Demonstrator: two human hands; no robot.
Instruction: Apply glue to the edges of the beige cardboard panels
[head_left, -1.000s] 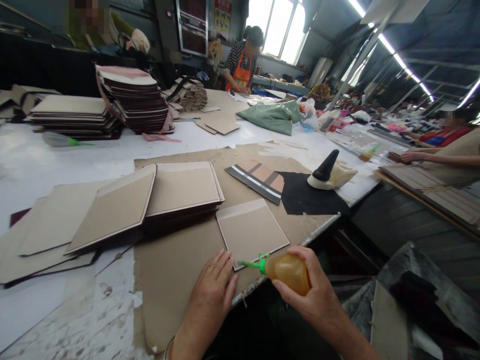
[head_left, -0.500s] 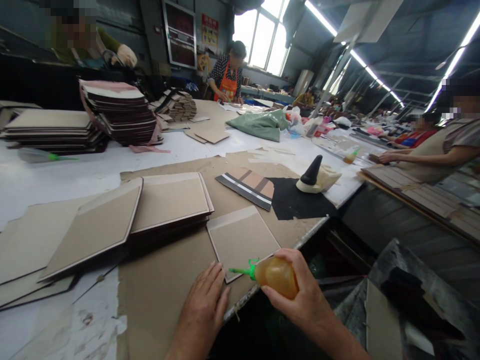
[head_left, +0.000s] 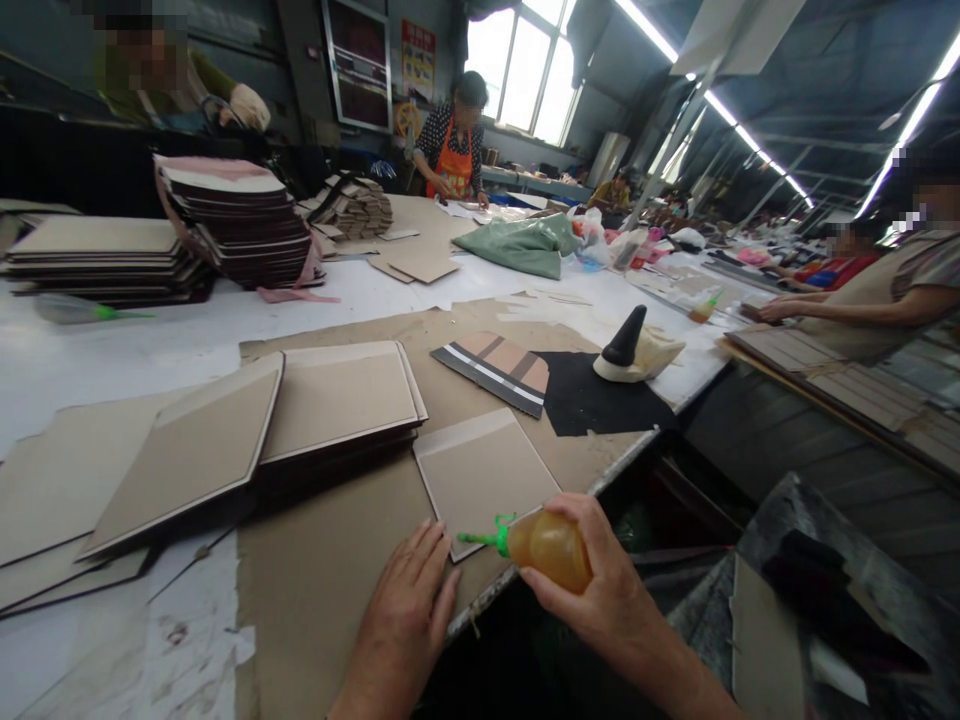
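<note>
Your right hand (head_left: pixel 600 570) encircles an amber bottle (head_left: pixel 553 552); your left hand (head_left: pixel 405 600) lies flat, fingers extended, at a beige panel's (head_left: pixel 486 470) corner.

1. the table (head_left: pixel 187 335) has a white top, stained toward the near left.
2. a brown sheet (head_left: pixel 322 570) covers part of it.
3. on that sheet lie a pile of beige panels (head_left: pixel 337 400), a single panel (head_left: pixel 487 470) near the table's edge, and a striped curved piece (head_left: pixel 499 372).
4. a black sheet (head_left: pixel 600 405) lies beside the striped curved piece.
5. farther back are a tall bundle (head_left: pixel 232 215), a green cloth (head_left: pixel 517 245) and what look like plastic bags (head_left: pixel 592 235), blurred by distance.
</note>
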